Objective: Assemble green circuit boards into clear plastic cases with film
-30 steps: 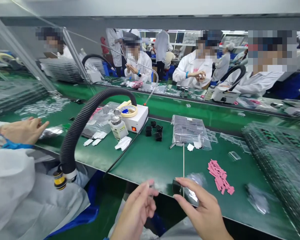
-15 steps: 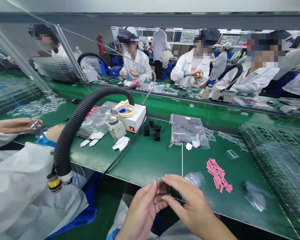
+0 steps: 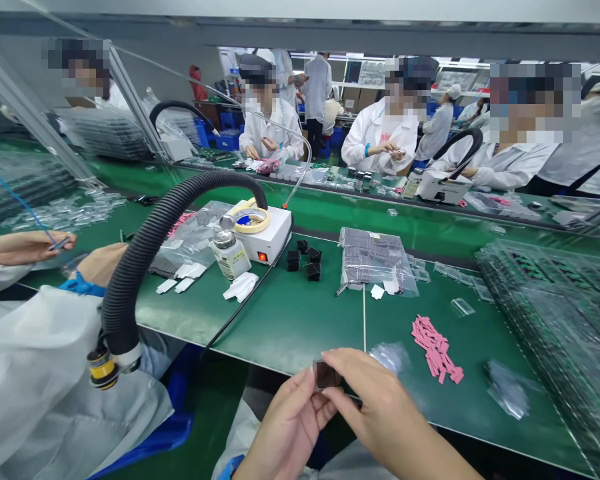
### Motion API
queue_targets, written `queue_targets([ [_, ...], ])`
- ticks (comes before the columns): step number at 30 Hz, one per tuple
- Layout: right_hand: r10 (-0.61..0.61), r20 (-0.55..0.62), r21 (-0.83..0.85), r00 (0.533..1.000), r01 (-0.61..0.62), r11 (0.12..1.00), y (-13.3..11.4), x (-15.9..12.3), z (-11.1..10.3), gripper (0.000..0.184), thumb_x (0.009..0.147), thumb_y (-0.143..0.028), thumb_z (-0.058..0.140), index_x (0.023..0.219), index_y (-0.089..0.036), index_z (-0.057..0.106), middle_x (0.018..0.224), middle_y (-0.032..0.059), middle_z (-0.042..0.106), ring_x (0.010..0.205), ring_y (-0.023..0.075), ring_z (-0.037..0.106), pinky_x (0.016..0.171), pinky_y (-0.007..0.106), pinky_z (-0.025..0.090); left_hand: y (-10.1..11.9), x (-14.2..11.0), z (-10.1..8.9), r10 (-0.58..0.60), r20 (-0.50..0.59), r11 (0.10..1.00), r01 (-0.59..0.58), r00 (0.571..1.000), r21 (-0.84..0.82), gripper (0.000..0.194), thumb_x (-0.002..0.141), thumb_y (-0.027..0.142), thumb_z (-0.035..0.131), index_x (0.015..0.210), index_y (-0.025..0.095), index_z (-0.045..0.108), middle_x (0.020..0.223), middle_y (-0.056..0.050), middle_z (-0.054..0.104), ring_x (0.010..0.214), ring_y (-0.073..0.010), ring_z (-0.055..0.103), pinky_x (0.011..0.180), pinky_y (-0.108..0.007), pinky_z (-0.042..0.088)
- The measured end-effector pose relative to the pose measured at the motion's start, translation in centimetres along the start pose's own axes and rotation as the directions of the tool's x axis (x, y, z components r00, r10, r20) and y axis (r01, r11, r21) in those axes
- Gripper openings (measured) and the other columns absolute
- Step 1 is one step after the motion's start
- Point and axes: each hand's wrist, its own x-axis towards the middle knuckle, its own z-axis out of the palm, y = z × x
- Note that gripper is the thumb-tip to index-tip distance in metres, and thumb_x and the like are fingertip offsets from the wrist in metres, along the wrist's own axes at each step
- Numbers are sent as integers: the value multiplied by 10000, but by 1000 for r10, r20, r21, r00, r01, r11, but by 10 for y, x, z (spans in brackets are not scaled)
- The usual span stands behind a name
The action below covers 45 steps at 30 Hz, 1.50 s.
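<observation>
Low in the head view, my left hand and my right hand come together over the front edge of the green bench. Between their fingers is a small dark square piece, seemingly with a thin transparent rim. Both hands grip it, and my right fingers cover its upper right side. Just beyond my right hand lie a crumpled clear plastic bag and a pile of pink strips.
A co-worker's hand pinches something small at the left, behind a black corrugated hose. Black blocks, a bag of dark parts, a white box with tape and stacked trays occupy the bench.
My hands have come together, and the dark square piece is now held up between them. The co-worker's hand has shifted, and the whole view has tilted slightly.
</observation>
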Motion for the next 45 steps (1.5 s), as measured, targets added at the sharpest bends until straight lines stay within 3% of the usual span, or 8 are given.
queue_targets([
  [9,-44,26,-105,999,46,993,-9,7,-5,344,862,-134,489,1198,-207,497,1096,48,646,1037,183,609,838,323,576,-3,0,-4,10,42,999,-8,999,-50,235,905,256,484,1012,151,664,935,-73,695,846,-130,618,862,-298,487],
  [24,-256,-95,-177,962,237,955,-5,8,4,304,845,-142,573,1148,-151,550,1022,20,678,1002,161,603,858,320,539,-8,4,-13,9,73,987,3,997,-159,232,908,218,485,1035,129,657,1002,-79,693,860,-103,618,826,-261,497],
  [31,-166,-192,-140,967,140,980,0,-1,2,450,811,-279,636,1210,-102,524,1225,111,588,1129,190,543,956,346,496,-7,6,-16,13,70,994,-5,997,-112,259,891,259,507,1044,124,667,913,-89,695,839,-146,633,754,-238,487],
  [37,-150,-145,19,978,155,988,-1,-10,0,486,801,-127,610,1264,-107,460,1184,98,595,1130,162,518,998,329,449,-6,7,-16,-3,64,994,10,998,-108,283,878,262,523,1082,121,659,936,-104,688,829,-156,617,727,-249,491],
  [39,-71,-225,32,972,80,996,10,-19,-2,382,821,-88,557,1195,-149,511,1064,65,637,998,128,563,898,291,481,-5,6,-15,-23,34,992,28,999,-125,290,854,259,560,1088,121,661,935,-106,692,828,-160,611,752,-266,503],
  [41,147,-301,-11,942,-157,987,35,-33,-13,229,856,-120,506,1057,-198,584,925,21,657,871,102,581,808,254,487,-1,6,-14,-59,-10,989,57,998,-140,302,827,258,595,1081,112,667,895,-97,692,815,-158,601,753,-265,508],
  [43,395,-361,-78,845,-449,890,69,-48,-33,152,882,-217,480,929,-205,624,846,17,658,799,111,592,753,255,483,2,6,-11,-103,-40,984,96,994,-148,297,806,259,620,1054,106,682,867,-88,688,803,-154,592,750,-255,508],
  [45,537,-387,-115,749,-617,778,100,-61,-55,202,888,-288,464,874,-192,641,795,30,656,720,129,597,675,265,469,4,6,-8,-140,-51,979,131,989,-156,290,782,258,647,1027,110,695,853,-78,682,794,-153,585,745,-248,508],
])
